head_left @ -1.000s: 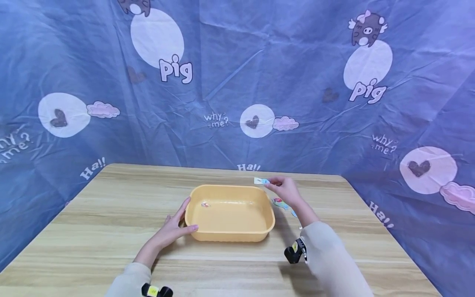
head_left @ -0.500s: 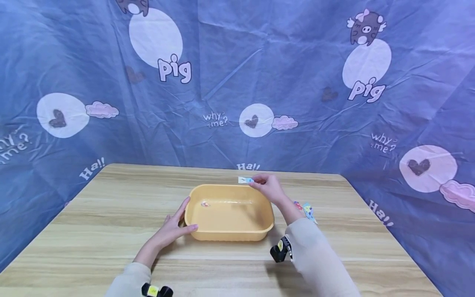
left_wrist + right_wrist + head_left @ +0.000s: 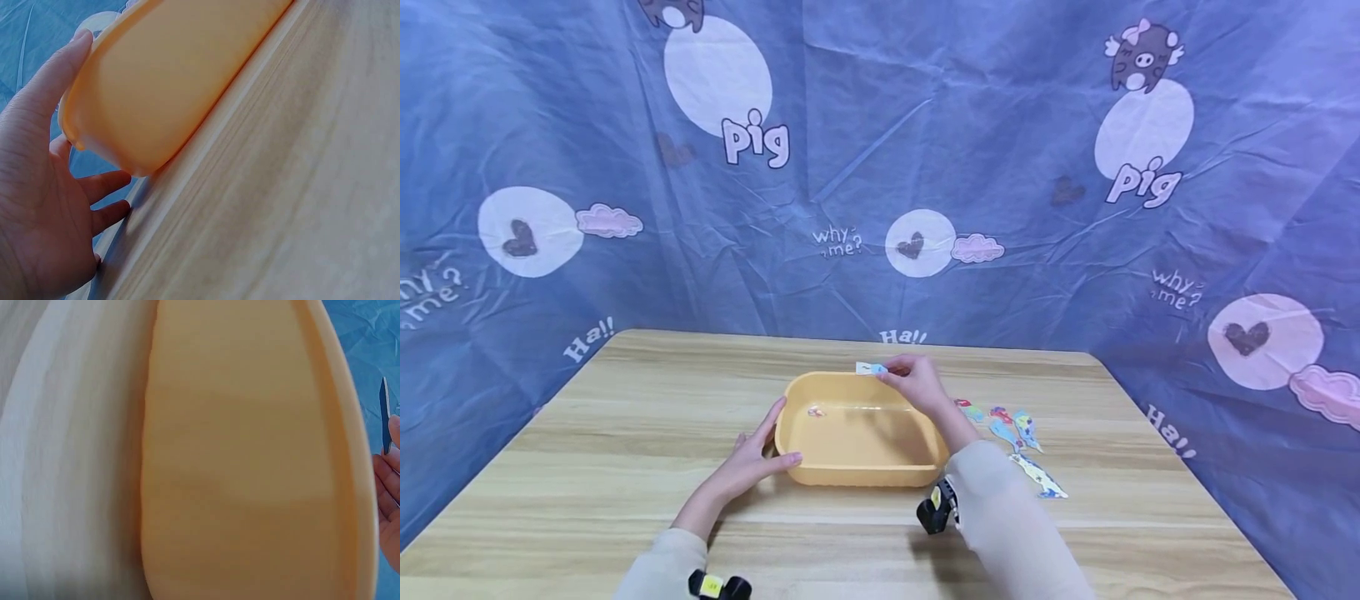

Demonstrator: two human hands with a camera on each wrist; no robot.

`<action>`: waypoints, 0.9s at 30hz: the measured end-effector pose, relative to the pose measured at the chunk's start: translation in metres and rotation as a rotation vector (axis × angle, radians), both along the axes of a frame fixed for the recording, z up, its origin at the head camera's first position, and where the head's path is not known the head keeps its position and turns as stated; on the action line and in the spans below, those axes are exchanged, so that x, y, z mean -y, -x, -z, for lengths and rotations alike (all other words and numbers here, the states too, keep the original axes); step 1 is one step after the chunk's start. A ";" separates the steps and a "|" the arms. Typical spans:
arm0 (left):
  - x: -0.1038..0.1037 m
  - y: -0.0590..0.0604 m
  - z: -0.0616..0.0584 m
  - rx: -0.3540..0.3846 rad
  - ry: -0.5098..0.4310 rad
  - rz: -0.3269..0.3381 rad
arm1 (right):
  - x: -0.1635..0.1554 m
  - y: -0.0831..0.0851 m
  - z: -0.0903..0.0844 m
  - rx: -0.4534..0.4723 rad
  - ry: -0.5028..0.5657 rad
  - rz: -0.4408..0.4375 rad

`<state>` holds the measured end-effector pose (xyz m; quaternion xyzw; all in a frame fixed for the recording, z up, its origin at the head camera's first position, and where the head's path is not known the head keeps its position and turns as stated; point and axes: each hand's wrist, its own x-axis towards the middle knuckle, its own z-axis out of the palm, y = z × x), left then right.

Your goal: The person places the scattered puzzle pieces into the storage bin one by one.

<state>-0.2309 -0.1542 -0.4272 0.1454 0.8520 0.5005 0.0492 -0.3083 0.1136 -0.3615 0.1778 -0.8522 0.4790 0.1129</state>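
A yellow plastic basin (image 3: 857, 477) stands mid-table, with a small red-and-white mark or piece (image 3: 816, 411) inside at its left. My left hand (image 3: 747, 468) rests spread against the basin's left end, its thumb on the near corner of the rim; the left wrist view shows its fairly straight fingers beside the outer wall. Over the basin's far rim, my right hand (image 3: 916, 383) pinches a small flat blue-and-white paper cut-out (image 3: 870, 368) between thumb and fingers. In the right wrist view this thin cut-out (image 3: 384, 415) appears edge-on.
Several flat, colourful cut-outs lie right of the basin, among them a blue-yellow one (image 3: 1025, 428) and a long white-blue one (image 3: 1039, 477). The wooden table (image 3: 647, 408) ends at a blue printed curtain (image 3: 820, 292) behind and at the sides.
My right hand has moved left along the basin's far rim with the cut-out, uncovering the pieces on the right. The left hand and basin have stayed put.
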 end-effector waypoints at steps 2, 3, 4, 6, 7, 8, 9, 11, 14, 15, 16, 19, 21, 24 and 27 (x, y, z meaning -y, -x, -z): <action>0.000 0.000 0.000 -0.006 0.003 -0.001 | 0.005 0.000 0.002 0.016 0.006 0.000; 0.000 0.000 0.000 -0.008 0.005 0.000 | 0.007 0.001 0.003 0.028 0.006 0.000; 0.000 0.000 0.000 -0.011 0.004 0.001 | 0.008 0.000 0.004 0.038 0.007 -0.002; 0.000 0.001 0.000 -0.015 0.003 0.002 | 0.012 0.000 0.006 0.053 0.006 -0.008; 0.000 0.001 0.000 -0.016 0.003 0.002 | 0.013 0.000 0.007 0.059 0.007 -0.013; 0.000 0.001 0.001 -0.016 0.002 0.002 | 0.014 0.000 0.009 0.063 0.006 -0.016; 0.000 0.001 0.001 -0.016 0.000 0.001 | 0.015 0.000 0.010 0.064 0.004 -0.019; -0.001 0.001 0.001 -0.019 -0.001 -0.001 | 0.017 0.000 0.012 0.067 -0.001 -0.021; -0.001 0.001 0.001 -0.020 -0.002 -0.001 | 0.020 -0.001 0.015 0.073 -0.017 -0.018; -0.001 0.001 0.001 -0.019 -0.003 -0.001 | 0.022 -0.001 0.016 0.078 -0.023 -0.014; -0.001 0.001 0.001 -0.018 -0.004 -0.001 | 0.023 -0.001 0.016 0.078 -0.027 -0.015; 0.000 0.001 0.001 -0.011 -0.006 -0.003 | 0.027 -0.002 0.018 0.083 -0.029 -0.024; 0.000 0.001 0.001 -0.006 -0.010 -0.004 | 0.029 -0.002 0.019 0.092 -0.027 -0.026; 0.000 0.001 0.001 -0.004 -0.005 -0.004 | 0.031 -0.002 0.021 0.101 -0.032 -0.029; 0.000 0.001 0.001 -0.010 0.000 -0.002 | 0.031 -0.002 0.024 0.112 -0.037 -0.031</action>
